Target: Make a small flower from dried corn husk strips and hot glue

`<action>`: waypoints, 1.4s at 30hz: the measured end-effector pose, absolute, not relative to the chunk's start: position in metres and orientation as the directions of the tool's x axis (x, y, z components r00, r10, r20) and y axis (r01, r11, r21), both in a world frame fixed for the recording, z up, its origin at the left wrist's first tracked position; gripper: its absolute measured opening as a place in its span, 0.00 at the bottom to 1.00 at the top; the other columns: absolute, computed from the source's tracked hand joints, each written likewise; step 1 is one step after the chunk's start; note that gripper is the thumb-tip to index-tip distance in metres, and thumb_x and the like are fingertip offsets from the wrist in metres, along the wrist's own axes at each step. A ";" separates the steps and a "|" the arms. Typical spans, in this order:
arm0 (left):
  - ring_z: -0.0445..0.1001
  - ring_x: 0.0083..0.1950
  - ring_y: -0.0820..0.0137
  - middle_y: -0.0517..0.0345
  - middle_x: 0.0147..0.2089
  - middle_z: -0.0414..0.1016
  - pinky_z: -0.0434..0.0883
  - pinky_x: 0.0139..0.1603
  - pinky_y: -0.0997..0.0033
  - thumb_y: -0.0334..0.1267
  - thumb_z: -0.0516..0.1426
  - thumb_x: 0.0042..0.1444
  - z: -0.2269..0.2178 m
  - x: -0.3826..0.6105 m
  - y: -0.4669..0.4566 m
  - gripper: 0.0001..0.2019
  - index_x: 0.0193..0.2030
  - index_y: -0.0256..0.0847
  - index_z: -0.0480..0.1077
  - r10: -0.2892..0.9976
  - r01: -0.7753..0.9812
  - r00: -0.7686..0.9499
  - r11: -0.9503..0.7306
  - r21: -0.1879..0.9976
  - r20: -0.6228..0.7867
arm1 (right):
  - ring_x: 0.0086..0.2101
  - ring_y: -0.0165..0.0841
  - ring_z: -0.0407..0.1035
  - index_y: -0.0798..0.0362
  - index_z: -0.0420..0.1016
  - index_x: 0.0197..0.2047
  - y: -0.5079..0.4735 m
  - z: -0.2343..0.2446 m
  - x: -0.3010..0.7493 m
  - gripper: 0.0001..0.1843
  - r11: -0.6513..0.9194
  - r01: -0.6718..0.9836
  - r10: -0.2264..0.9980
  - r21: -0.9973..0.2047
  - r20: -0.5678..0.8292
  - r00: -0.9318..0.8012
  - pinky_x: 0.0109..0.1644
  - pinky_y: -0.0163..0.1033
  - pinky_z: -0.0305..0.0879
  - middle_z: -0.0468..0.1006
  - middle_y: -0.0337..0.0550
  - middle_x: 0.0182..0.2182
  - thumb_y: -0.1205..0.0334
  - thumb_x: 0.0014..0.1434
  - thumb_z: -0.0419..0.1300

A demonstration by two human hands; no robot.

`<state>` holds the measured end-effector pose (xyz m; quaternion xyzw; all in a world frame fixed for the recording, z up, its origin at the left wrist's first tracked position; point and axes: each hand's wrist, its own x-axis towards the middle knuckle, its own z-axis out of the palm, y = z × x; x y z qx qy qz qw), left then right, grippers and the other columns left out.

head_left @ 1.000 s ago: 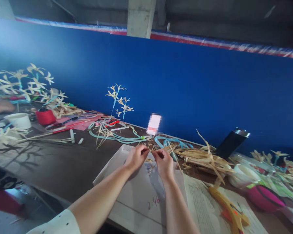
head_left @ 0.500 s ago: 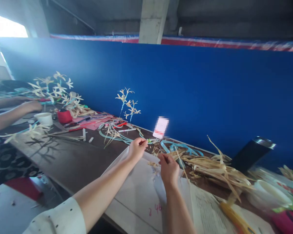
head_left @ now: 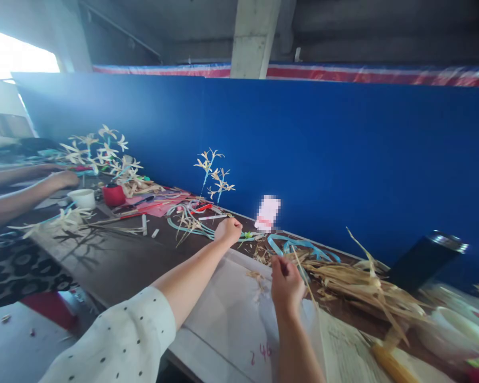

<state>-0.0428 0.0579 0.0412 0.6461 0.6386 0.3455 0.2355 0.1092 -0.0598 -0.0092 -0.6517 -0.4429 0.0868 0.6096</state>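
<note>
My left hand point(head_left: 228, 230) reaches over the far part of the table, fingers closed together. It is beside a small green piece point(head_left: 247, 234) and a coil of pale blue-green cord point(head_left: 199, 227). Whatever is between its fingertips is too small to make out. Nearer me, above the white paper point(head_left: 223, 298), my right hand point(head_left: 286, 284) is closed in a pinch, and its grip is hidden. A thin pale strip point(head_left: 302, 268) runs close behind it; I cannot tell whether it is held. Dry husk scraps point(head_left: 257, 277) lie on the paper between my hands.
Dry husks point(head_left: 355, 276) are heaped at right beside blue ribbon point(head_left: 277, 243), a dark flask point(head_left: 427, 260) and a yellow-handled tool point(head_left: 391, 364). A blurred-out phone-like screen point(head_left: 267, 213) leans on the blue partition point(head_left: 343, 154). Husk flowers point(head_left: 211, 173) stand behind. Another person's arms point(head_left: 35, 194) are at left.
My left hand has moved forward and slightly left, and my right hand has shifted right, so the gap between them is wider. The whole view has shifted slightly.
</note>
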 end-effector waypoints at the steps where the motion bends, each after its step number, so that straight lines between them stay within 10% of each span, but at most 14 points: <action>1: 0.73 0.36 0.68 0.56 0.36 0.78 0.65 0.33 0.73 0.42 0.54 0.50 0.040 -0.040 0.060 0.09 0.30 0.44 0.74 0.986 0.685 -0.061 -0.073 0.725 0.157 | 0.27 0.36 0.69 0.54 0.76 0.33 -0.059 -0.010 0.111 0.18 0.122 0.467 0.650 -0.876 0.426 0.629 0.34 0.37 0.62 0.76 0.45 0.25 0.47 0.51 0.57; 21: 0.72 0.44 0.59 0.47 0.41 0.75 0.68 0.44 0.66 0.32 0.56 0.46 0.019 0.013 0.062 0.07 0.30 0.41 0.76 0.886 0.814 0.423 -0.463 0.350 0.190 | 0.29 0.36 0.70 0.55 0.70 0.33 -0.047 -0.019 0.119 0.15 0.149 0.388 0.488 -0.909 0.409 0.771 0.33 0.37 0.64 0.75 0.50 0.29 0.51 0.53 0.54; 29: 0.67 0.51 0.60 0.47 0.45 0.72 0.64 0.52 0.64 0.33 0.54 0.52 0.012 0.027 0.070 0.09 0.35 0.42 0.76 0.779 0.738 0.591 -0.627 0.249 0.209 | 0.25 0.30 0.65 0.52 0.73 0.35 -0.062 -0.016 0.095 0.10 0.304 0.560 0.777 -0.771 0.541 0.323 0.32 0.34 0.61 0.75 0.41 0.29 0.57 0.57 0.53; 42: 0.69 0.50 0.57 0.47 0.42 0.75 0.64 0.50 0.62 0.30 0.55 0.49 0.021 0.030 0.070 0.10 0.36 0.41 0.75 0.732 0.713 0.653 -0.681 0.168 0.192 | 0.23 0.30 0.64 0.52 0.75 0.35 -0.060 -0.015 0.097 0.12 0.237 0.579 0.811 -0.780 0.487 0.324 0.30 0.34 0.60 0.76 0.41 0.28 0.54 0.56 0.54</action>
